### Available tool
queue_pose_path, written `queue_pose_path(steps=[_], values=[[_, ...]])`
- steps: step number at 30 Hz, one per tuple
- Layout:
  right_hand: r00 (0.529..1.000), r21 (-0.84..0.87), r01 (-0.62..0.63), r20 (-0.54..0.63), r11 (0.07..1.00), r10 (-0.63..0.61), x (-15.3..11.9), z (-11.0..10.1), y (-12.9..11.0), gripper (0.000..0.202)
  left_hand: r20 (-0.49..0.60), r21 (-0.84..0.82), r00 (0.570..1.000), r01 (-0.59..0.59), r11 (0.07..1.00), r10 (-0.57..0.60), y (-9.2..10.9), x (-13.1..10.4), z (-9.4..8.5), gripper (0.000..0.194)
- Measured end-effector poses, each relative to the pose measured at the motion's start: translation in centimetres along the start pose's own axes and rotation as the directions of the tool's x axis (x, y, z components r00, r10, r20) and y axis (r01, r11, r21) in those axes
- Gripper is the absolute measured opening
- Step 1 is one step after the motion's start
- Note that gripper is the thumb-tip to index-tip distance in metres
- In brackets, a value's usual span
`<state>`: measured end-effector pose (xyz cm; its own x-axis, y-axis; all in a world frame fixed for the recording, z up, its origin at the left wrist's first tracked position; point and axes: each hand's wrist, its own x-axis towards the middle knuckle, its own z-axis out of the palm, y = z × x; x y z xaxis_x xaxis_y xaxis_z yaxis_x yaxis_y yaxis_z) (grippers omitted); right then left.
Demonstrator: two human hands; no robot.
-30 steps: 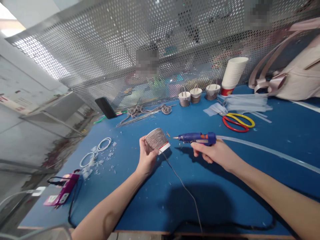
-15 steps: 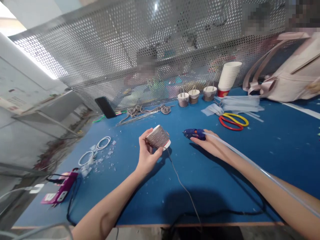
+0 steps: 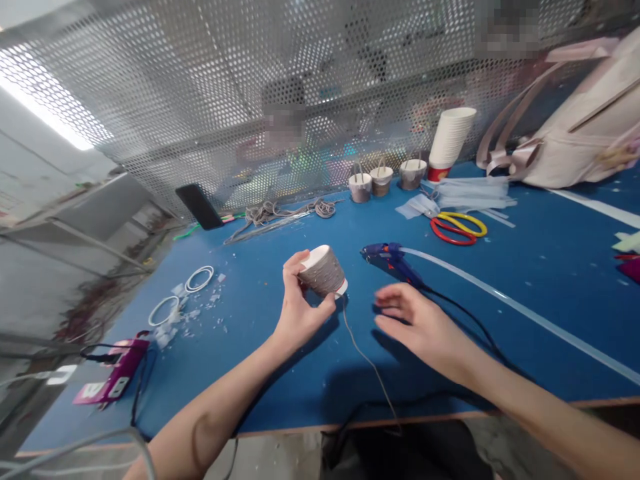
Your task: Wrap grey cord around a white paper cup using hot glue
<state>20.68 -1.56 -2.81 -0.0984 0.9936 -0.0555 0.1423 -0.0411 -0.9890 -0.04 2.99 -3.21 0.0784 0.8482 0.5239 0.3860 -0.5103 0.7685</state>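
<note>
Cord-wound paper cup [image 3: 324,275] sits tilted in my left hand [image 3: 300,313], held over the middle of the blue counter [image 3: 250,293], its fingers curled around the wrapped side with the thumb near the lower rim. Across from it my right hand [image 3: 423,327] holds nothing, its fingers parted and half bent just beside the handle of the blue glue gun [image 3: 387,255]; I can't tell whether they touch it. From where I steer, a perforated metal screen [image 3: 200,100] walls off the far side, with a phone [image 3: 199,207], bundled cord [image 3: 267,212], three small cups [image 3: 360,189] and a stack of cups [image 3: 454,137] along its foot. On the right, scissors [image 3: 460,230], translucent strips [image 3: 473,195] and a pale bag [image 3: 580,147] bound my reach; on the left, white rings [image 3: 199,279] and a magenta power strip [image 3: 115,373] do. Toward the near edge I have bare blue surface, crossed by the cup's loose cord tail [image 3: 367,360], which runs past that edge, and a black cable [image 3: 465,310].
</note>
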Motion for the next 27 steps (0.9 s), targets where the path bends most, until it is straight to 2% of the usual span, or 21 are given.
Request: queue_pose_path(steps=[3,5,7,9,12,14,17,19,23,27], values=[[0.986,0.361,-0.164,0.047,0.918,0.158,1.7,3.3,-0.6,0.036,0.035,0.052,0.999,-0.008,0.999,0.006,0.2,-0.3,0.0,0.056],[0.961,0.559,-0.273,0.119,0.783,0.249,2.7,4.5,-1.0,0.039,0.051,0.098,0.999,-0.019,0.995,0.014,0.1,-0.3,-0.2,0.055],[0.935,0.665,-0.351,0.217,0.66,0.28,3.1,5.0,-1.2,0.036,0.064,0.143,0.998,-0.022,0.989,0.012,0.0,-0.3,-0.3,0.053],[0.918,0.674,-0.396,0.288,0.624,0.271,2.9,4.9,-1.2,0.03,0.07,0.187,0.997,0.0,0.982,-0.013,0.1,-0.2,-0.3,0.05],[0.907,0.611,-0.417,0.323,0.673,0.27,2.4,4.3,-0.9,0.026,0.08,0.235,0.994,0.053,0.97,-0.074,0.5,-0.1,-0.2,0.046],[0.909,0.529,-0.407,0.315,0.744,0.273,2.1,3.9,-0.8,0.024,0.106,0.25,0.989,0.078,0.965,-0.108,0.9,-0.1,-0.1,0.043],[0.946,0.33,-0.291,0.239,0.898,0.219,1.9,3.4,-1.0,0.014,0.138,0.279,0.982,0.086,0.956,-0.128,1.4,-0.3,0.0,0.041],[0.973,0.191,-0.178,0.18,0.965,0.144,1.9,3.2,-1.3,0.007,0.151,0.301,0.978,0.093,0.949,-0.143,1.6,-0.4,-0.1,0.041],[0.995,-0.019,-0.01,0.1,1.0,0.012,1.9,2.9,-1.4,0.006,0.178,0.3,0.959,0.163,0.94,-0.222,1.9,-0.4,-0.2,0.041],[0.988,-0.178,0.154,0.028,0.972,-0.152,1.8,2.9,-0.6,0.007,0.211,0.214,0.936,0.236,0.948,-0.281,2.1,-0.3,-0.2,0.039]])
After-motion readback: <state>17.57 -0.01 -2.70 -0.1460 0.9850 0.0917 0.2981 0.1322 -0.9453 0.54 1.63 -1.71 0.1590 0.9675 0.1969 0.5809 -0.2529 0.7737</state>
